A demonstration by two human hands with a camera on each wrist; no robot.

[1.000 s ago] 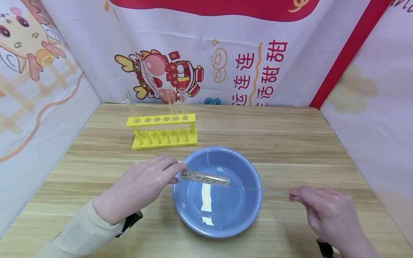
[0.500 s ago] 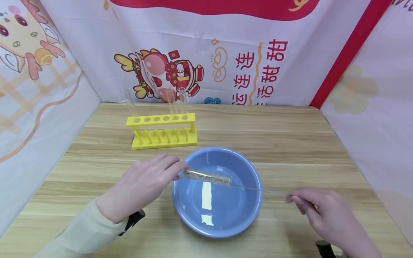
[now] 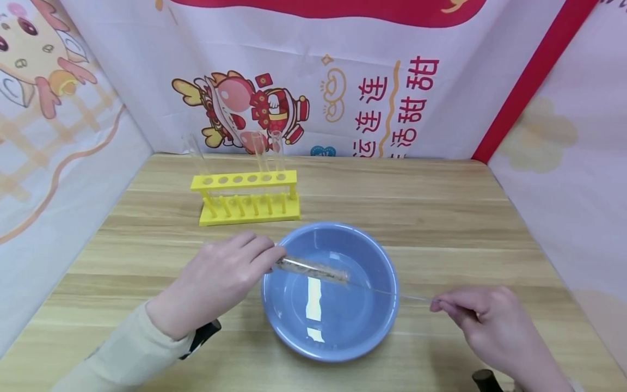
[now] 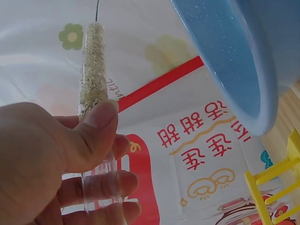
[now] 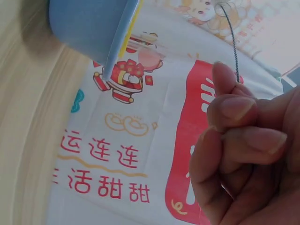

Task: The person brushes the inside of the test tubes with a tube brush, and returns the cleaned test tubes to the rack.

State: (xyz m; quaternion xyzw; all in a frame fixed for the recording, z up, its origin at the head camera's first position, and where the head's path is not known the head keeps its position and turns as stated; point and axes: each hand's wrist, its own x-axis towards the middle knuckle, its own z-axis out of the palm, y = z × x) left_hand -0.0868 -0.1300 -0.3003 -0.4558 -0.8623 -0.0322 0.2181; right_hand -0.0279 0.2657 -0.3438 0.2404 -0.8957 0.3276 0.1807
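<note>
Over the blue basin [image 3: 330, 351], my left hand [image 3: 220, 286] pinches a clear glass test tube [image 3: 313, 269] between thumb and fingers, tilted with its mouth toward the right. Inside the tube sits the pale bristle head of a test tube brush [image 4: 95, 56], filling its mouth end in the left wrist view. The brush's thin twisted wire handle [image 5: 235, 51] runs out to my right hand [image 3: 495, 326], whose curled fingertips grip it right of the basin. The far end of the handle is hidden in the fingers.
Behind the basin to the left stands a yellow test tube rack [image 3: 250, 218] with several glass tubes, one leaning at its left end. A printed white cloth [image 3: 392, 32] hangs behind the wooden table [image 3: 416, 201]. Water drops dot the basin's inner wall [image 4: 225, 51].
My right hand has moved slightly left and down, and less wire shows between it and the tube's mouth. The left hand and tube stay nearly in place.
</note>
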